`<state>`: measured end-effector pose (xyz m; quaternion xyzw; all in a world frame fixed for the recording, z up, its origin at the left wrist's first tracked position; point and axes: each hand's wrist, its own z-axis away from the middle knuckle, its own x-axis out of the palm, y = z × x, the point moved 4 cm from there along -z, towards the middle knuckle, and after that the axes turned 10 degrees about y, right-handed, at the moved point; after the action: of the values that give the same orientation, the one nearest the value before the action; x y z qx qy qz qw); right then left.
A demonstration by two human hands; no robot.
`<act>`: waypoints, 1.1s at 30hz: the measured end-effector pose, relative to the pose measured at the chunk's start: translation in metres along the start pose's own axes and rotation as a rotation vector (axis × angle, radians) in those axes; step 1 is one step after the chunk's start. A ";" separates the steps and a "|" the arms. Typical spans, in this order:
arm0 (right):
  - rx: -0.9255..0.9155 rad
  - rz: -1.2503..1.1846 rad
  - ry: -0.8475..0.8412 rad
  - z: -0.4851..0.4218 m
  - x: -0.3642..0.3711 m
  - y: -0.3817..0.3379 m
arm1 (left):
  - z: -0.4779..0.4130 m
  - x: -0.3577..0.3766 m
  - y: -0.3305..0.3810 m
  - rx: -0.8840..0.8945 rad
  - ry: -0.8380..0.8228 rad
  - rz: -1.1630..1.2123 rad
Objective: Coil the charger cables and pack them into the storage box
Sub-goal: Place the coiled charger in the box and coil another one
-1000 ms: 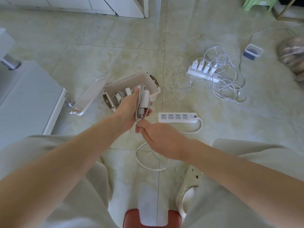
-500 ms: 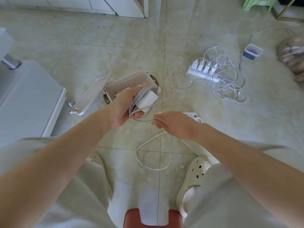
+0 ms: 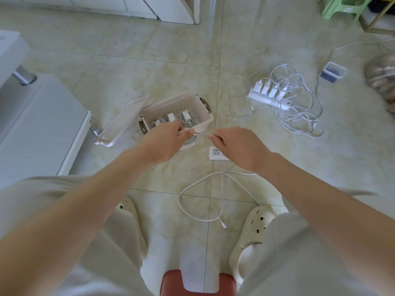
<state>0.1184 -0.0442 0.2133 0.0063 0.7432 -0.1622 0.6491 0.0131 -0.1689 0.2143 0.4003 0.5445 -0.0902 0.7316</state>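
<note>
Floor: pale tiles with a marble look, seen from above by a person sitting on a red stool (image 3: 198, 283).
Task's thing: a small white charger block with grey-white cable wound round it (image 3: 189, 139) sits in the left hand, just in front of the box. Its thin white charger cable (image 3: 222, 184) runs across to the right hand and then hangs to the floor, where the loose end (image 3: 224, 225) lies between the feet.
Left hand (image 3: 168, 142): fingers curled round the charger block and its loops.
Right hand (image 3: 239, 146): thumb and finger pinch the thin cable, pulled a little way apart from the left hand.
Step in hand: winding, it seems. A good part of the cable is not yet wrapped.
Next move: probably bring the right hand round the block again to lay one more loop, letting the cable slide through the pinch, then do it again until the end comes up off the floor. Keep the loops snug so they do not slip off.
Box: a white plastic storage box (image 3: 205, 122) stands open just beyond the hands, with a few coiled chargers (image 3: 188, 118) inside. Its clear lid (image 3: 121, 122) leans beside it.
Near: a white power strip (image 3: 215, 153) lies partly under the right hand, with its thick cord looped on the floor.
Farther off: another white power strip with chargers plugged in (image 3: 269, 97) and a tangle of white cables (image 3: 299, 116) wait to be done.
</note>
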 end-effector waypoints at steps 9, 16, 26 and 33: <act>0.154 -0.480 -0.110 0.026 -0.001 -0.051 | -0.010 0.009 -0.004 -0.251 0.095 0.231; 0.068 -0.440 -0.189 0.047 0.019 -0.069 | -0.004 0.030 0.007 -0.696 -0.096 1.066; 0.066 -0.478 -0.285 0.041 0.029 -0.052 | 0.001 0.012 0.022 -0.580 -0.257 1.357; 0.066 -0.339 -0.294 0.030 0.030 -0.029 | 0.008 0.000 0.025 -0.419 -0.437 0.995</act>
<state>0.1363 -0.0856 0.1878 -0.1212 0.6252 -0.2925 0.7133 0.0328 -0.1574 0.2268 0.4268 0.1337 0.2935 0.8449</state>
